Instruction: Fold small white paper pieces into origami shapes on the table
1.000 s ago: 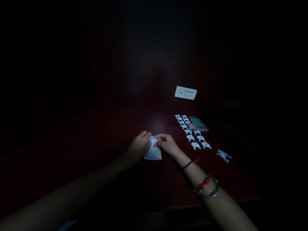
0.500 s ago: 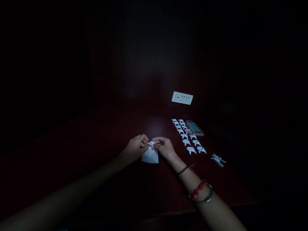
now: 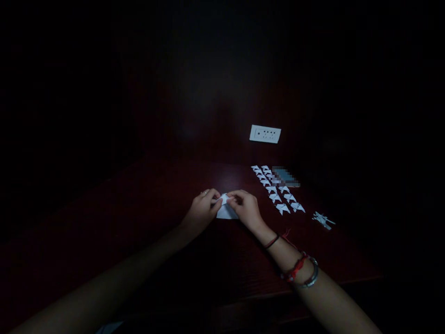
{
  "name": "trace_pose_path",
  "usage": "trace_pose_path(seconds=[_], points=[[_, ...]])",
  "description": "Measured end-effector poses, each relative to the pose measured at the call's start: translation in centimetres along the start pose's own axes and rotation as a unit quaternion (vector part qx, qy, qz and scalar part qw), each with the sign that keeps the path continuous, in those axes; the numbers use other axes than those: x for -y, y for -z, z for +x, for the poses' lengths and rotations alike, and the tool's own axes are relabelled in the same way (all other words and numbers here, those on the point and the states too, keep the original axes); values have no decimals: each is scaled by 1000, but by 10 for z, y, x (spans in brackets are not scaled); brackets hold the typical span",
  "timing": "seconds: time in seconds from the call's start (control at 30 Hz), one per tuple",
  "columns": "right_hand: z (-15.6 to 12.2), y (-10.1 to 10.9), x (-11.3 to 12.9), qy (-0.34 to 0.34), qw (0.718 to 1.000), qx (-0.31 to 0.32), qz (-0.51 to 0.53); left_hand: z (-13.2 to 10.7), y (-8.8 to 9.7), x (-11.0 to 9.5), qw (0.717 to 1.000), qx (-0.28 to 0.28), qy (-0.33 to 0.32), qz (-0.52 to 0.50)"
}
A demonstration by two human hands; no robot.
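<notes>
Head cam is super dark, but you can make out both hands meeting over a white paper piece (image 3: 226, 211) near the middle of the dark reddish table (image 3: 146, 208). Left hand (image 3: 203, 211) pinches the paper's top left edge with fingers curled in; there's a ring on one finger. Right hand (image 3: 246, 208) grips the top right part the same way, fingertips nearly touching the left ones. Paper sits low on the table, partly hidden under both hands.

Off to the right lie two rows of small folded paper shapes (image 3: 278, 189), with a blurred bluish thing (image 3: 285, 177) just beside them. Further right is one more little white folded bit (image 3: 323, 220). Wall socket plate (image 3: 265, 134) sits behind. Right wrist has red and metal bracelets (image 3: 301, 271).
</notes>
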State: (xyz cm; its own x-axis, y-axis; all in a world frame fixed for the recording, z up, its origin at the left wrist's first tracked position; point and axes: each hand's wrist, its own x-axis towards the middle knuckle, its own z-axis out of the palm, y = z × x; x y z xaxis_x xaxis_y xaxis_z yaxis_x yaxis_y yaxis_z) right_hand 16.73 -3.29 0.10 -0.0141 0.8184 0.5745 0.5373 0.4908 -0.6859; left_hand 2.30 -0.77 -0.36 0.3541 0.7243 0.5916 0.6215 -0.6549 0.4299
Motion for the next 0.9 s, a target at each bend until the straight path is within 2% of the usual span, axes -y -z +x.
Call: trace_pose_path(seconds=[0.17,0.4,0.63,0.9], points=[[-2,2,8,30,999,-18,-11,-2,0,-4,999,-9,-6,-35],[-7,6,17,70,996,-45,-31,-2,7,-13,995,-81,-43,-34],[-7,9,30,66,996,-55,-35,-2,18,-23,994,-86,-39,-46],[-10,9,27,84,995,-45,-36,-5,15,-23,994,-75,-57,-57]])
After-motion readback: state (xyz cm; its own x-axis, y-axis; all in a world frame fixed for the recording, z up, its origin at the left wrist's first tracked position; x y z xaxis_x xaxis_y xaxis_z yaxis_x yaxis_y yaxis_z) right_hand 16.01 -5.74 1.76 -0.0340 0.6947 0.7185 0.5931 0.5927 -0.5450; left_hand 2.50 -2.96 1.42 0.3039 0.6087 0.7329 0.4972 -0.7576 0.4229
